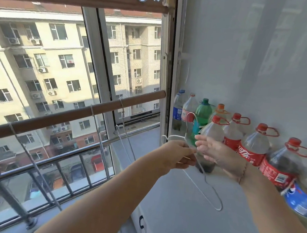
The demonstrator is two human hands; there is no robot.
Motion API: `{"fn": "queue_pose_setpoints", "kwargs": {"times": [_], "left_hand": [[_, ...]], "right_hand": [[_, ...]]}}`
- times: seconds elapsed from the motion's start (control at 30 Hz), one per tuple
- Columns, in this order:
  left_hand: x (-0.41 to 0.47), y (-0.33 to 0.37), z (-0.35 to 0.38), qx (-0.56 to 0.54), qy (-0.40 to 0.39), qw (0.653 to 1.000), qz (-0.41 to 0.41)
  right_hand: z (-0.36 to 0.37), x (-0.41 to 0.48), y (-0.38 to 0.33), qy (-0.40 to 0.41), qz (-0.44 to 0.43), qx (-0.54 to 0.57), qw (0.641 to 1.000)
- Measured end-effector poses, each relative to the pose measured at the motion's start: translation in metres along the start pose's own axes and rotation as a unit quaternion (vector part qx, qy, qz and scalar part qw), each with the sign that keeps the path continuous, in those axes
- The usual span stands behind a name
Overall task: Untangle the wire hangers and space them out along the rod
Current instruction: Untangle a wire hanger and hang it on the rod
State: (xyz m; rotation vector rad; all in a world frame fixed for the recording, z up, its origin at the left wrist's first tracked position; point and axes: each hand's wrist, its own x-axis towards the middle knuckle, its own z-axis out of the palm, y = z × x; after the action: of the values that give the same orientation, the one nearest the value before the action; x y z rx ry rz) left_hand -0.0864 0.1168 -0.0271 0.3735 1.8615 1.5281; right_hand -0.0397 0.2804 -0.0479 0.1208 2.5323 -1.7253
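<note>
A brown rod (70, 116) runs across the window from lower left to upper right. Three grey wire hangers hang on it, apart from each other: one near the right end (123, 121), one at the middle (99, 130), one at the left (25, 151). My left hand (178, 155) pinches a bundle of white wire hangers (204, 174) right of the rod, over the counter. Their hooks stick up (191, 115) and to the left (163, 137), and a bent end hangs low (217, 205). My right hand (215, 150) is beside them with straight fingers at the wire.
Several large plastic bottles (251, 144) with red caps stand in a row along the white wall on the right. A white counter (177, 212) lies below my arms. A metal railing (60, 159) runs behind the rod, in front of the window glass.
</note>
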Motion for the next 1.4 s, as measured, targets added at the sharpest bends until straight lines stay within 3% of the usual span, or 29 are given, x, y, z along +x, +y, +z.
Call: {"fn": "queue_pose_setpoints", "kwargs": {"times": [0.2,0.37,0.53,0.63,0.73,0.9,1.1,1.4], "left_hand": [[-0.018,0.013,0.017,0.129,-0.051,0.99,0.039],[-0.027,0.02,0.022,0.19,-0.03,0.979,0.072],[-0.021,0.023,0.023,0.2,0.1,0.966,0.127],[-0.013,0.024,0.021,0.211,0.239,0.933,0.167],[-0.016,0.027,0.022,0.129,0.347,0.908,0.196],[-0.019,0.036,0.02,-0.067,0.234,0.964,0.11],[-0.01,0.042,-0.016,-0.191,0.24,0.948,0.084],[-0.009,0.037,-0.038,-0.219,0.229,0.948,0.026]], "right_hand": [[-0.017,-0.004,-0.015,0.1,-0.111,-0.222,0.963],[-0.043,-0.011,-0.016,0.146,-0.123,-0.32,0.928],[-0.054,-0.051,-0.031,0.154,-0.129,-0.304,0.931],[-0.047,-0.061,-0.04,0.169,-0.13,-0.291,0.933],[-0.03,-0.053,-0.044,0.212,-0.132,-0.242,0.938],[0.011,-0.022,-0.052,0.216,-0.13,-0.186,0.95],[0.046,0.007,-0.07,0.166,-0.122,-0.103,0.973],[0.068,0.023,-0.07,0.153,-0.07,-0.075,0.983]]}}
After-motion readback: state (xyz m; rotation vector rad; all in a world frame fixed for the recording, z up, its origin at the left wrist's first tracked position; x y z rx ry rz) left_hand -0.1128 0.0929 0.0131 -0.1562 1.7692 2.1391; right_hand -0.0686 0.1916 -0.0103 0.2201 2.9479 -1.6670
